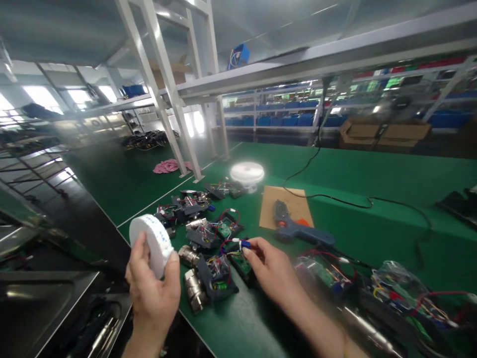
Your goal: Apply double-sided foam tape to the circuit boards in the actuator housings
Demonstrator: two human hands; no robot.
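Note:
My left hand point(154, 293) grips a thick white roll of tape point(162, 238) with blue print on its rim, raised over the table's left edge. Between the thumb and forefinger of my right hand point(274, 271) is a small blue component point(245, 244) with a white end, and red wire runs close to it. Just below lies a dark housing with a green circuit board point(240, 263). Left of that, another opened housing point(216, 273) with coloured wires is joined to a metal valve body point(194, 291). Several similar assemblies point(203, 233) lie behind these.
A blue-grey glue gun point(298, 228) rests partly on a brown cardboard sheet point(266, 209). Behind stands a glowing white round lamp point(247, 172). A black cable point(335, 199) crosses the green table. More wired assemblies point(406, 293) lie at right. White shelf posts point(164, 84) rise at left.

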